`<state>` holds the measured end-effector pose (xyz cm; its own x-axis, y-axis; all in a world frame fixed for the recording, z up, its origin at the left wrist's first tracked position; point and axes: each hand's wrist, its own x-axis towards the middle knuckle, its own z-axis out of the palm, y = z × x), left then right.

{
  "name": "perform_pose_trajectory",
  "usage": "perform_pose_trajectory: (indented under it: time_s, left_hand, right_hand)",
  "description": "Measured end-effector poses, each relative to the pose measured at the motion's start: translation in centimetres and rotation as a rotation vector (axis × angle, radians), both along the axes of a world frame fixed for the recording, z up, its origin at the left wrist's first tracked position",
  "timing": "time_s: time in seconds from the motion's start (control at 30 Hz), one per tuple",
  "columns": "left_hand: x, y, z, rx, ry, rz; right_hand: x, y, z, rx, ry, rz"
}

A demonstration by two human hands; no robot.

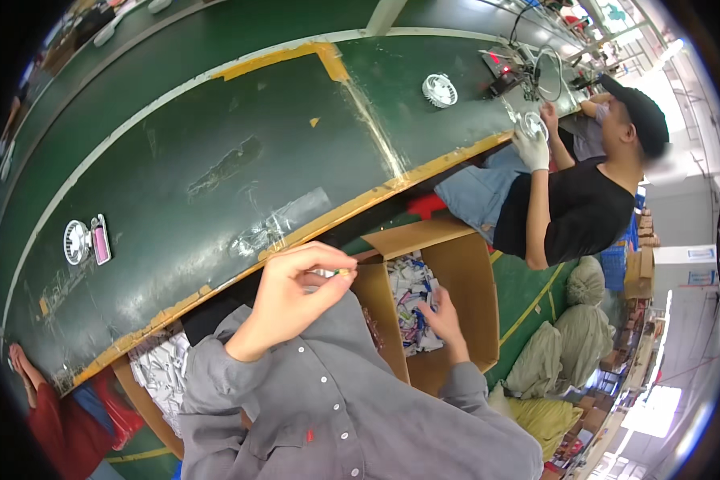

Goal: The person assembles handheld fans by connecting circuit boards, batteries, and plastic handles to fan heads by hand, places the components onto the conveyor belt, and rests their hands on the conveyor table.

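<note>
My left hand (284,300) is raised over my lap by the bench's front edge. Its thumb and fingertips are pinched together on a small piece with yellow-green on it, too small to name. To the right, an open cardboard box (472,312) holds a heap of small white parts (408,292), some with blue, green or purple bits. My right hand (446,324) reaches into this box, fingers apart and touching the heap. Whether a part lies between those fingers is hard to make out.
A green-topped workbench (216,120) carries a white round fan-like part (76,242), a pink-and-white piece (101,242) and another round part (439,90). A co-worker (584,200) sits at right, another person (64,424) at lower left. Another box (148,412) holds white pieces.
</note>
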<state>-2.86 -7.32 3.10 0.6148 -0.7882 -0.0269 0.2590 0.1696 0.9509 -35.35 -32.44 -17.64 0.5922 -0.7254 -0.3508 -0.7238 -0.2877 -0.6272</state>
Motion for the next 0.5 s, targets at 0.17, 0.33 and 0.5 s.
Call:
perform_pose_trajectory:
  time_s: [0.17, 0.33, 0.5]
  left_hand:
    - [-0.9, -3.1, 2.3, -0.047, 0.115, -0.038]
    - [2.1, -2.3, 1.6, -0.068, -0.088, 0.134]
    - [6.5, 1.0, 0.9, 0.085, -0.107, 0.253]
  right_hand:
    - [17.1, 9.6, 11.2, 0.125, -0.908, 0.416]
    - [24.2, 10.1, 14.2, 0.068, -1.013, 0.312]
    - [26.8, 11.4, 13.1, 0.371, -0.810, 0.446]
